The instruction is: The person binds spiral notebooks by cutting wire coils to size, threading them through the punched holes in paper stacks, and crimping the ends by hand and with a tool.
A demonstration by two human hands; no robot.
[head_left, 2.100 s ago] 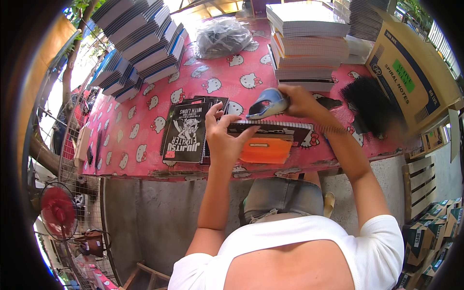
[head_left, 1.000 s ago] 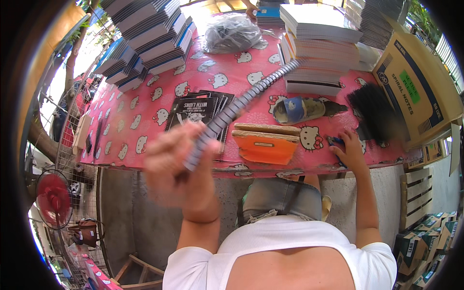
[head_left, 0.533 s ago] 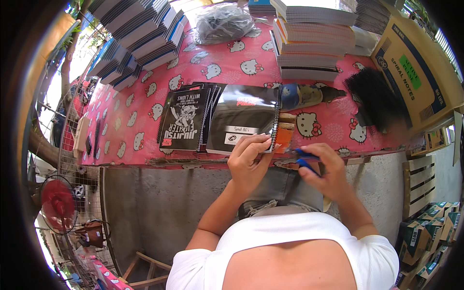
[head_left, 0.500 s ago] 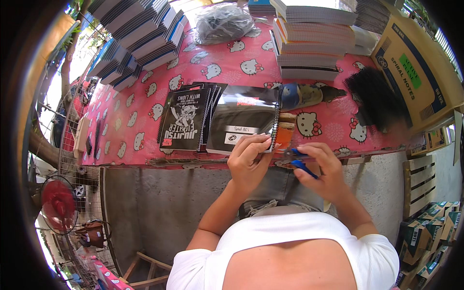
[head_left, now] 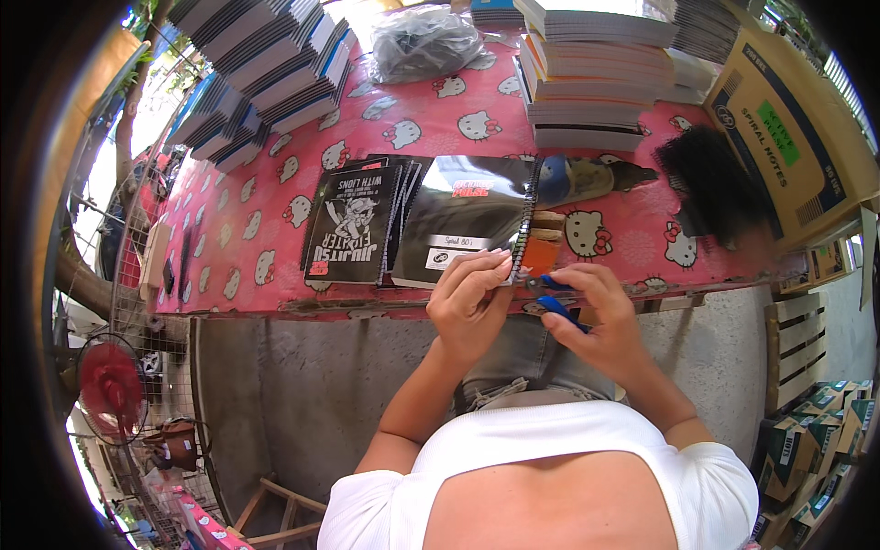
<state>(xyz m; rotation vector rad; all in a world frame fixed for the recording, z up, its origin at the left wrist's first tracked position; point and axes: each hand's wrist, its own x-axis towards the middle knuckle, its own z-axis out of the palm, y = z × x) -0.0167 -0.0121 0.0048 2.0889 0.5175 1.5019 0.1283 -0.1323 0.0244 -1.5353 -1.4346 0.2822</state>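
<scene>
At the near edge of the bench (head_left: 229, 197), a black notebook (head_left: 466, 218) is held at its near right corner by the left hand (head_left: 472, 298), with the fingers bent over the cover. Along the right side of the notebook, a dark wire coil (head_left: 527, 225) is seen. Small pliers (head_left: 564, 313) with blue handles are held in the right hand (head_left: 602, 312), and the handles are spread apart between the thumb and fingers. The tip of the pliers is pointed at the near end of the coil; whether it is touched cannot be told. An orange block (head_left: 543, 258) is partly hidden by the notebook. More black notebooks (head_left: 353, 225) are laid just to the left. Past the block, a worn blue thing like a slipper (head_left: 570, 181) is placed. Farther right, a pile of black coils (head_left: 701, 179) is set near a cardboard box (head_left: 779, 137). Tall book stacks (head_left: 591, 82) and a clear plastic bag (head_left: 426, 44) are kept at the far side.
</scene>
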